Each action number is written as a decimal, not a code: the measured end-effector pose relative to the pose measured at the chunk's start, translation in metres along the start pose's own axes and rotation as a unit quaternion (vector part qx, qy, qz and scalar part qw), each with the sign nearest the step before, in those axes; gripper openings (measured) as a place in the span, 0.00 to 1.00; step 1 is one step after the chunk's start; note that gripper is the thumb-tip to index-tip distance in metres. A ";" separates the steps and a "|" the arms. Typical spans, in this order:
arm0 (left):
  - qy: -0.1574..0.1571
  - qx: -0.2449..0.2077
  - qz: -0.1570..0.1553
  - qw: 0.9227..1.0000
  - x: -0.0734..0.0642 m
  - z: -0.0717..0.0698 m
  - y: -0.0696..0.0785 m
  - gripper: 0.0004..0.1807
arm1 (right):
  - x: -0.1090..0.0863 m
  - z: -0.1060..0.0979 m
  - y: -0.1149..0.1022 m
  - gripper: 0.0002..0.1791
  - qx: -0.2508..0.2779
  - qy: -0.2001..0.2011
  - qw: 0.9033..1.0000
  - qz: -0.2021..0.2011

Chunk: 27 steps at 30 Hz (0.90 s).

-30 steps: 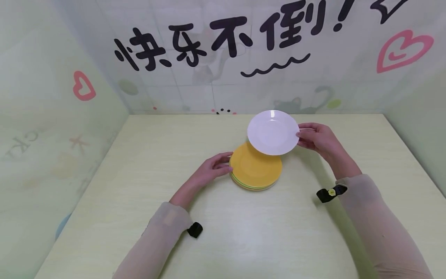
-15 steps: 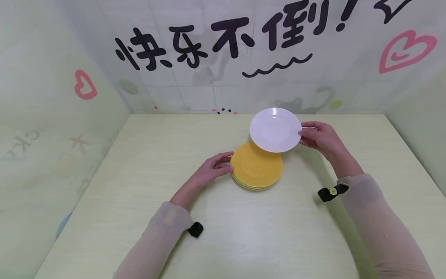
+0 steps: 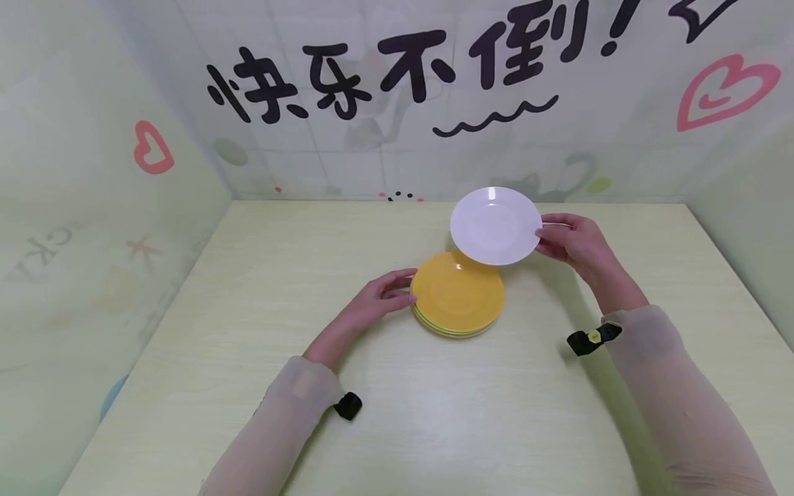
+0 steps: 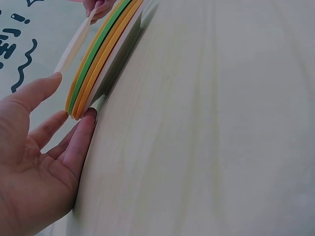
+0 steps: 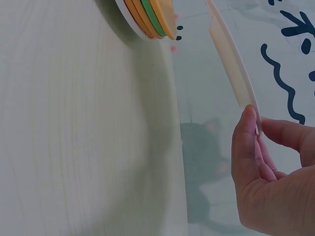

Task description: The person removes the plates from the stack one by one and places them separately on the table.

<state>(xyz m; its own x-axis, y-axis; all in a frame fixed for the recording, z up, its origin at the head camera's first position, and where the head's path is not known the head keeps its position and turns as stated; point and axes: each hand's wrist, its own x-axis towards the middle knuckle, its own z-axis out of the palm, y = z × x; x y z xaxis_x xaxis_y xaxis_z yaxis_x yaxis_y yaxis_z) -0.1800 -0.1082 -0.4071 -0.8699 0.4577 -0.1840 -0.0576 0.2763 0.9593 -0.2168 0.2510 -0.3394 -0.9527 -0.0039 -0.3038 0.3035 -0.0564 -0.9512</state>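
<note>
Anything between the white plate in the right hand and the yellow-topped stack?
Nothing visible. The right wrist view shows open air between the white plate, pinched at its edge by the right hand, and the stack. The yellow plate on top looks bare; the left hand is beside the stack's left rim.

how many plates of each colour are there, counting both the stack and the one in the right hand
White plates: 2
Yellow-orange plates: 3
Green plates: 1
Total: 6
</note>
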 end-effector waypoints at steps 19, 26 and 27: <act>0.002 -0.002 -0.002 1.000 -0.002 0.001 -0.001 0.28 | 0.002 -0.003 0.003 0.20 0.036 0.004 0.999 0.001; 0.005 -0.004 -0.005 1.000 -0.002 0.002 -0.001 0.29 | 0.005 -0.001 0.006 0.18 0.035 0.006 0.999 -0.001; 0.004 -0.005 -0.006 1.000 -0.003 0.002 -0.001 0.29 | 0.006 0.000 0.007 0.19 0.035 0.007 0.999 -0.002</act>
<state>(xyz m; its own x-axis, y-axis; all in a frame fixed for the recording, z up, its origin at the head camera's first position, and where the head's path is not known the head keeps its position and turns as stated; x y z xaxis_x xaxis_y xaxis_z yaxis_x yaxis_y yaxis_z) -0.1769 -0.1083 -0.4081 -0.8734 0.4471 -0.1931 -0.0721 0.2733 0.9592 -0.2201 0.2511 -0.3475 -0.9536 0.0097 -0.3010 0.2975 -0.1255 -0.9464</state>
